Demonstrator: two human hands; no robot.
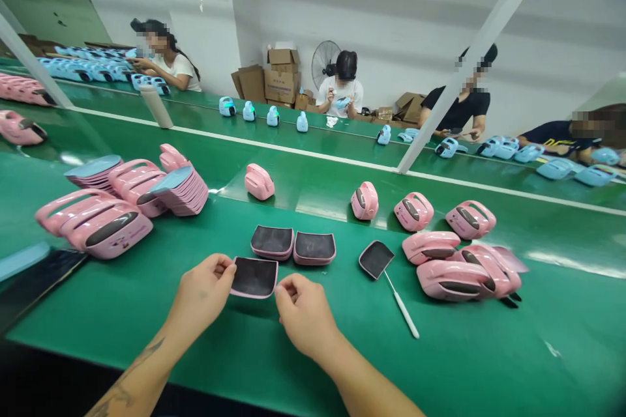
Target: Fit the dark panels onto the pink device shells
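Note:
My left hand (203, 293) and my right hand (303, 313) pinch the two ends of a pink-rimmed panel with a dark face (254, 277), held just above the green bench (147, 313). Both hands are closed on its edges. Just beyond it lie two more dark-faced panels (272, 241) (314, 247) side by side. Another dark panel (375, 258) rests to the right with a white stick tool (402, 306) lying against it.
Pink housings are piled at the right (464, 270) and left (95, 225), with a stack of pink panels (183, 190). Single pink units (259, 181) (364, 200) sit on the belt. Across it, several people handle blue units (508, 148). Cardboard boxes (281, 75) stand behind.

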